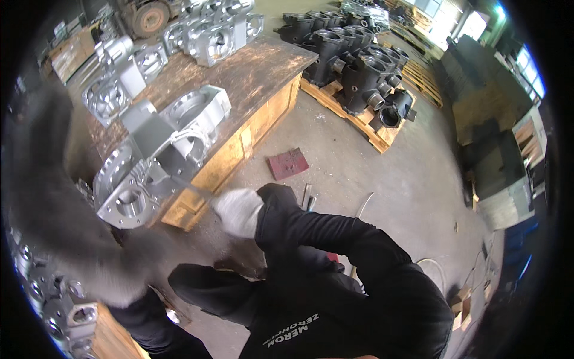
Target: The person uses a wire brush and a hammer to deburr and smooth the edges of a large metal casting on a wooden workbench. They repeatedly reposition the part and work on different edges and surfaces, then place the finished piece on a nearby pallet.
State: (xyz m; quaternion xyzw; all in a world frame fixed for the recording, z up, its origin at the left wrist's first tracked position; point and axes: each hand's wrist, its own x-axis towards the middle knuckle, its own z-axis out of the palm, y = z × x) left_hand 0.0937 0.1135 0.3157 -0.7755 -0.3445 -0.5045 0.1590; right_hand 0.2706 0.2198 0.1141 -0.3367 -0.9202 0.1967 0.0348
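Observation:
My right hand [238,213], in a whitish knitted glove, is closed around the end of a long thin grey tool [194,187], blurred, its kind unclear. The tool's far end reaches the silvery metal casting [128,206] at the near corner of the wooden bench; whether it touches is hard to tell. My left hand [113,284], also gloved, is smeared by motion at the lower left. Its fingers do not show clearly. A large dark blurred shape [45,179] rises beyond it and covers the bench's left side; I cannot make out what it is.
More silvery castings [209,36] stand along the worn bench [251,66], and others [54,311] crowd the lower left. Black castings [365,78] fill a wooden pallet [371,136] at the far right. On the floor lie a dark red piece [288,164] and a pale hose [431,269].

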